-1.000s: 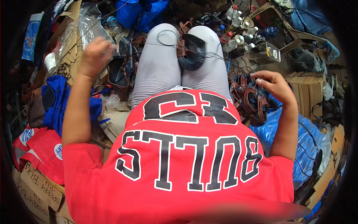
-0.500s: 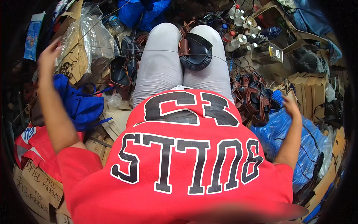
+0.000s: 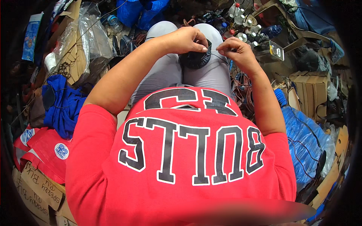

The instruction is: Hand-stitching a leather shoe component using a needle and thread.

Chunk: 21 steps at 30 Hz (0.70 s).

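A black and brown shoe upper (image 3: 194, 61) with a gathered, puckered toe edge rests on my grey-trousered knees. My left hand (image 3: 190, 40) is closed in a pinch over its far part, hiding much of it. What lies between those fingertips is too small to make out. Just to the right, my right hand (image 3: 238, 52) pinches a thin thread beside the upper's right edge. A fine pale line shows between the two hands, and a dark strand (image 3: 221, 60) runs below the right fingers.
Several brown shoe uppers (image 3: 243, 88) lie right of my legs, by a blue plastic bag (image 3: 303, 141) and cardboard (image 3: 311, 90). Small bottles (image 3: 241, 22) stand at the far right. At left are blue cloth (image 3: 62, 103), clear plastic (image 3: 92, 41) and a red bag (image 3: 49, 150).
Both hands have come in from wide apart at either side to meet over the shoe upper. The thread stretched out across my legs has slackened.
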Tool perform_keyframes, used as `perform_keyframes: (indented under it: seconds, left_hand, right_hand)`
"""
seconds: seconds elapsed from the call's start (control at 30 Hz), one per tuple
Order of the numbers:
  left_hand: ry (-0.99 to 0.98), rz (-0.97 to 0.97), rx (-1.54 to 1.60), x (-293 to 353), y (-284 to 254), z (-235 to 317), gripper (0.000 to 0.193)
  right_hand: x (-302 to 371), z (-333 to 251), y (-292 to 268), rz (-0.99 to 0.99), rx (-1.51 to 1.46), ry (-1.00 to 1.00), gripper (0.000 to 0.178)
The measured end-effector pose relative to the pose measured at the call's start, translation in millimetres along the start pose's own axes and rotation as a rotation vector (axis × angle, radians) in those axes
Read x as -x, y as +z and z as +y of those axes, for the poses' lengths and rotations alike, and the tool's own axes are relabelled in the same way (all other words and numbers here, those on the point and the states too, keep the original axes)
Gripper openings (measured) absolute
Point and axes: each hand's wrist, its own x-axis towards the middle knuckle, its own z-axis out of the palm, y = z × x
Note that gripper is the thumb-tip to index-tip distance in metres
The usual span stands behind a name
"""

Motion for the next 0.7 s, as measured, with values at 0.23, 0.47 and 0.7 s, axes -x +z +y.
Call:
perform_keyframes:
  seconds: [0.23,0.47,0.7]
  left_hand:
    - [-0.039,-0.037,0.23,0,2,-10,0.023]
    - [-0.11,-0.1,0.515,4,5,-15,0.026]
    - [-0.092,-0.225,0.509,3,4,-19,0.031]
  right_hand:
    - [-4,9,6,-0.101,-0.022,-0.051,0.013]
    - [13,13,30,0.028,-0.236,0.001,0.011]
    - [31,-5,39,0.145,0.06,-0.134,0.016]
